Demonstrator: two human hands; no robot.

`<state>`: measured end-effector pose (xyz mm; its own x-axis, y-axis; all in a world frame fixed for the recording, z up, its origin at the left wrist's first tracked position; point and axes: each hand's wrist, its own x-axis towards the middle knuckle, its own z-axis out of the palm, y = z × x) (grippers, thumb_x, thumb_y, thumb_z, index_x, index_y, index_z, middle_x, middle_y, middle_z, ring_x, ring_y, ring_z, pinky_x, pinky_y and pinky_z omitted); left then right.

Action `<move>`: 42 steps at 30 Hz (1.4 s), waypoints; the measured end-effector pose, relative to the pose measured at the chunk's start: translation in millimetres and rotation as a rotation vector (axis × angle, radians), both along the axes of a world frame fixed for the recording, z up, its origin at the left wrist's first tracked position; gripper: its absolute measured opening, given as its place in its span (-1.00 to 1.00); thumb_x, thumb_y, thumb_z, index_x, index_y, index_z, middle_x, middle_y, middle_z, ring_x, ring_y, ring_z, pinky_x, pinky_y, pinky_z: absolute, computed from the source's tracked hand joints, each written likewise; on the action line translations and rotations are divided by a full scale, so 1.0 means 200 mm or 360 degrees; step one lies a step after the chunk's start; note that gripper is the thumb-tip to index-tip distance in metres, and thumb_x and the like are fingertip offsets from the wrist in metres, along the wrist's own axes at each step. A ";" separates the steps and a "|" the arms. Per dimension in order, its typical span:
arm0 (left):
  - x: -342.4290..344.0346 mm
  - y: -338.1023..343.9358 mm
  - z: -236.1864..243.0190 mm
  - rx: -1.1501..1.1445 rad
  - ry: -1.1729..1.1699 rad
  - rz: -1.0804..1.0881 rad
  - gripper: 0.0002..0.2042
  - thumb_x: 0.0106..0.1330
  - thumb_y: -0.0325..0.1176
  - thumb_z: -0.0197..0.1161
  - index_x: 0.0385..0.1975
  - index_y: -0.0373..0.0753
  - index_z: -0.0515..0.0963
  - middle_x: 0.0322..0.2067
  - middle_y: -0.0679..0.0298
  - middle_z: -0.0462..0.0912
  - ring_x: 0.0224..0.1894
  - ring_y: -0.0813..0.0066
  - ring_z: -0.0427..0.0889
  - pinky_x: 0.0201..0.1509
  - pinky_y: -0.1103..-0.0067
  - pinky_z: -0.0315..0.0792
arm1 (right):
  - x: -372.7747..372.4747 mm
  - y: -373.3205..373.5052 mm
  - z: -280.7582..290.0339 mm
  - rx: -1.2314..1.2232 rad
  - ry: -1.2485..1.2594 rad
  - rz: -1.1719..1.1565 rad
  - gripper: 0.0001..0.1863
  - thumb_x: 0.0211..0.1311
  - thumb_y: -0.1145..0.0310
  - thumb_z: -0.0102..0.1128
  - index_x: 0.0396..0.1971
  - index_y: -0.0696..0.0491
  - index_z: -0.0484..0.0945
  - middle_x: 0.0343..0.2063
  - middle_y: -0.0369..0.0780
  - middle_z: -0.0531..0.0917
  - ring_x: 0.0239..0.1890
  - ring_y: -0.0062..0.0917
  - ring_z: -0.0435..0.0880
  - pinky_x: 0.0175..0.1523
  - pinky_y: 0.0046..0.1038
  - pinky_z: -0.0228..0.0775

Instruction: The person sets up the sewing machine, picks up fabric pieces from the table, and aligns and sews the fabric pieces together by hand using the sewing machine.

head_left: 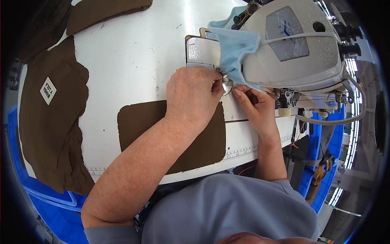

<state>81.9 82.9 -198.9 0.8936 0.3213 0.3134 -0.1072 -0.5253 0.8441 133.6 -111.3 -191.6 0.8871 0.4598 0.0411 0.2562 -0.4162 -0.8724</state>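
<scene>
My left hand [193,95] reaches to the bed of a sewing machine [298,53], its thumb and fingers pinched together beside a shiny round metal part [227,87]. What lies in that pinch is too small to make out. My right hand [258,106] is just to the right of the metal part, below the machine head, with thumb and fingers curled close together. Its fingertips are partly hidden, so what they hold cannot be seen. Under my left forearm a flat brown fabric panel [205,140] with rounded corners lies on the white table [122,69].
A light blue face mask [235,51] hangs on the machine head. Brown fabric [48,122] with a white label piles at the left, and another brown piece [105,14] lies at the back. Blue bins [57,207] stand below the table at left and right [321,150].
</scene>
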 end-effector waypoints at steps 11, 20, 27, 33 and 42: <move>0.00 0.00 0.01 0.0102 0.0027 -0.0012 -0.95 -0.01 -0.52 0.35 -0.52 -0.28 0.69 -0.55 0.11 0.67 -0.50 0.10 0.66 -0.38 0.36 0.53 | -0.01 -0.02 -0.02 -0.0075 0.0036 -0.0156 -0.82 0.33 0.48 0.30 -0.14 0.24 0.65 -0.28 -0.34 0.70 -0.23 -0.74 0.59 -0.07 -0.67 0.42; -0.01 0.00 0.02 0.0128 0.0052 -0.0003 -0.94 -0.01 -0.50 0.36 -0.51 -0.29 0.70 -0.57 0.10 0.66 -0.52 0.12 0.66 -0.41 0.36 0.52 | -0.03 0.01 0.05 -0.0333 0.0028 -0.0116 -0.77 0.31 0.43 0.33 -0.10 0.22 0.68 -0.23 -0.29 0.74 -0.17 -0.73 0.63 -0.03 -0.65 0.45; -0.01 0.01 0.02 0.0127 0.0022 -0.0003 -0.93 0.00 -0.50 0.35 -0.51 -0.30 0.70 -0.56 0.10 0.66 -0.51 0.12 0.66 -0.40 0.36 0.52 | -0.02 0.00 0.03 -0.0307 -0.0034 -0.0095 -0.77 0.31 0.42 0.33 -0.11 0.22 0.69 -0.22 -0.30 0.75 -0.17 -0.74 0.63 -0.02 -0.66 0.45; -0.01 0.01 0.02 0.0125 0.0040 -0.0001 -0.93 0.01 -0.49 0.35 -0.50 -0.29 0.70 -0.56 0.12 0.67 -0.51 0.13 0.66 -0.40 0.36 0.52 | -0.02 0.00 0.03 -0.0310 -0.0010 -0.0113 -0.77 0.31 0.42 0.33 -0.10 0.21 0.69 -0.23 -0.30 0.75 -0.17 -0.74 0.64 -0.02 -0.66 0.45; -0.01 -0.01 0.02 0.0160 0.0077 0.0000 -0.92 0.01 -0.49 0.36 -0.48 -0.29 0.71 -0.57 0.12 0.67 -0.52 0.14 0.66 -0.40 0.37 0.52 | -0.03 -0.01 0.03 -0.0243 -0.0013 -0.0090 -0.74 0.33 0.40 0.32 -0.08 0.23 0.67 -0.21 -0.30 0.74 -0.18 -0.75 0.61 -0.03 -0.66 0.43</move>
<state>80.2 81.1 -194.1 0.9083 0.2906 0.3008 -0.0676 -0.6076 0.7913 127.8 -113.1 -184.9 0.9116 0.4107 -0.0181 0.2355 -0.5578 -0.7959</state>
